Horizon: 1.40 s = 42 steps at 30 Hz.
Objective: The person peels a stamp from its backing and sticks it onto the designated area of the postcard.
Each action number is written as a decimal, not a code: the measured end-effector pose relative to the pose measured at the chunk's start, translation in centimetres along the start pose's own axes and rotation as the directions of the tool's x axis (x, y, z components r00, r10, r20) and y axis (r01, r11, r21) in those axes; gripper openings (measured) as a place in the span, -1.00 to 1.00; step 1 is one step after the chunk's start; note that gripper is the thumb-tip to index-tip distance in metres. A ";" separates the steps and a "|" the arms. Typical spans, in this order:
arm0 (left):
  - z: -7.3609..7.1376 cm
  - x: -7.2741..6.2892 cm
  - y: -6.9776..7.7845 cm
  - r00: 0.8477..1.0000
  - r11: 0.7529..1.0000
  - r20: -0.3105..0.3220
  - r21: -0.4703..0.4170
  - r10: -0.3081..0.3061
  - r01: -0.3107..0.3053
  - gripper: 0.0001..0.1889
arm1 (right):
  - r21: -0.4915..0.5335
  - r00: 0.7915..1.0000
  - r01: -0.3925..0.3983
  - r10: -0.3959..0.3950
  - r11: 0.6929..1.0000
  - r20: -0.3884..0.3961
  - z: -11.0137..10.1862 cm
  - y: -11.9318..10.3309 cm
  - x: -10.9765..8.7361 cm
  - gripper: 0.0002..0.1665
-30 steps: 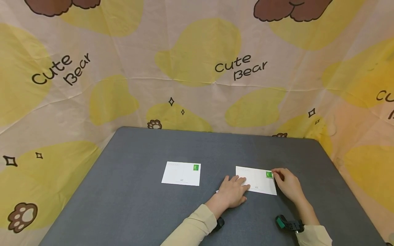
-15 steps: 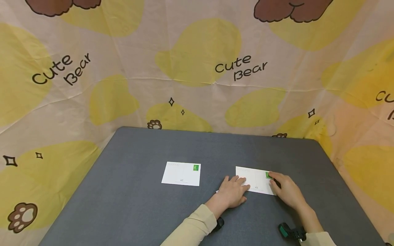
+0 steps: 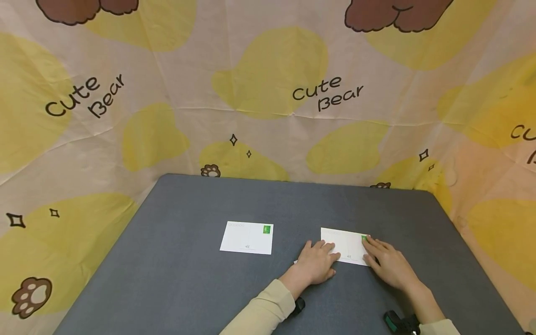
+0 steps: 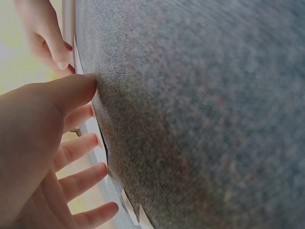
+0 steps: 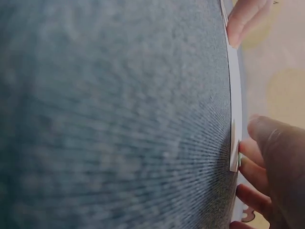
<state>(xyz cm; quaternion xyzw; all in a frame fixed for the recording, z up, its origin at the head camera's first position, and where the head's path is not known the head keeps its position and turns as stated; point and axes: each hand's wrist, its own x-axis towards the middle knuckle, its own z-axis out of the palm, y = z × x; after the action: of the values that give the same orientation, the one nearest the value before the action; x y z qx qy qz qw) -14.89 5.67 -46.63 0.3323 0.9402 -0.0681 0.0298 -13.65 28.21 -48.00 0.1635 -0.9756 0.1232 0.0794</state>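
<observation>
A white postcard (image 3: 345,246) lies on the grey table, with a green stamp (image 3: 364,237) at its upper right corner. My left hand (image 3: 315,264) rests spread over the card's left end, fingertips on the paper. On the opposite side my right hand (image 3: 390,266) lies with extended fingers over the stamp, covering part of it and the card's right edge. The right wrist view shows two fingertips (image 5: 245,164) against the card's corner, the thumb raised off it. From the left wrist, the card (image 4: 97,138) appears nearly edge-on beneath my fingertips.
A second white postcard (image 3: 246,239), also bearing a green stamp (image 3: 266,229), lies to the left. Small white paper pieces (image 4: 128,207) show near my left little finger, mostly hidden by that hand in the head view. A printed cloth (image 3: 268,83) hangs behind the table.
The right hand has gone from pinching at the stamp's corner to laying its straightened fingers over the stamp. My left hand has stayed in place on the card.
</observation>
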 end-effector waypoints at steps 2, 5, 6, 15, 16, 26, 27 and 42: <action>0.0 0.0 0.0 1.000 1.000 0.000 0.002 0.000 0.000 -0.52 | -0.022 1.000 0.011 -0.011 1.000 0.009 0.0 -0.1 -0.1 -0.47; 0.1 -0.1 0.0 1.000 1.000 0.000 -0.001 0.000 0.000 -0.52 | -0.043 1.000 0.022 -0.021 0.999 0.016 0.0 -0.1 -0.2 -0.45; 0.1 -0.1 0.0 1.000 1.000 -0.002 -0.001 0.001 -0.001 -0.52 | -0.047 1.000 0.024 -0.023 0.999 0.017 0.0 -0.2 -0.2 -0.45; 0.3 0.0 0.0 1.000 1.000 0.002 -0.004 -0.003 0.003 -0.52 | -0.060 0.999 0.029 -0.028 0.998 0.019 -0.2 -0.3 0.0 -0.48; 0.2 0.0 0.0 1.000 1.000 0.005 -0.004 -0.004 0.004 -0.51 | -0.061 1.000 0.027 -0.026 0.998 0.018 -0.2 -0.3 0.1 -0.48; 0.2 0.0 0.1 1.000 1.000 0.007 0.001 -0.002 0.002 -0.52 | -0.069 1.000 0.010 -0.009 0.998 0.007 -0.1 -0.2 0.3 -0.49; 0.2 0.0 0.1 1.000 1.000 0.007 0.001 -0.002 0.002 -0.52 | -0.065 1.000 0.012 -0.011 0.998 0.005 -0.1 -0.2 0.3 -0.48; 0.1 0.0 0.1 1.000 1.000 0.005 0.006 -0.001 0.001 -0.51 | -0.071 0.995 0.094 -0.092 0.993 0.030 -0.1 -0.3 0.8 -0.39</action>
<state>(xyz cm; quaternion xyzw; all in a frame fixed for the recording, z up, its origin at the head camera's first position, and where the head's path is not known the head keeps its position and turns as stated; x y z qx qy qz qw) -14.86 5.71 -46.70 0.3315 0.9402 -0.0717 0.0312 -14.25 27.71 -47.72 0.2076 -0.9717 0.0819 0.0780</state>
